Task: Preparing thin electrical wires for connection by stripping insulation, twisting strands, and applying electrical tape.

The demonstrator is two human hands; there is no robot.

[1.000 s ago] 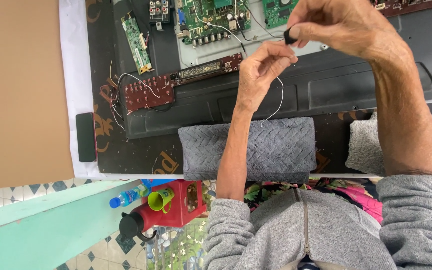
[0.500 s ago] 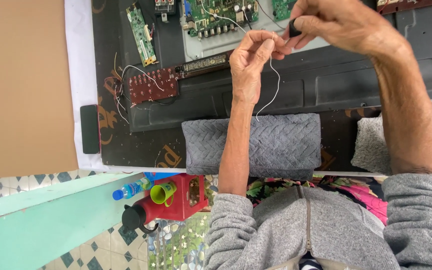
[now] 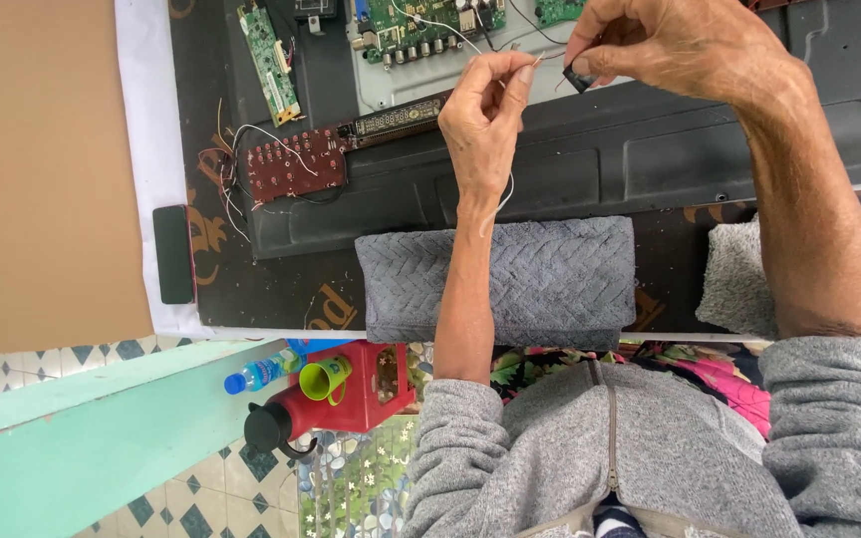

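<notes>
Above the dark plastic panel [image 3: 590, 159], left hand [image 3: 485, 110] fingers pinch the thin white wire [image 3: 506, 189]; right hand [image 3: 670, 45] fingers pinch the small black part [image 3: 578, 76], best kept steady and taut.

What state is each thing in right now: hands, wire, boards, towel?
left hand: fingers pinching the thin white wire
right hand: fingers gripping a small black part
red circuit board: lying flat, wires attached
grey towel: folded, under the left forearm

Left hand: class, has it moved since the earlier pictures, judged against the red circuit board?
Yes. The left hand, pinching the white wire, has shifted slightly leftward, toward the red circuit board.
</notes>
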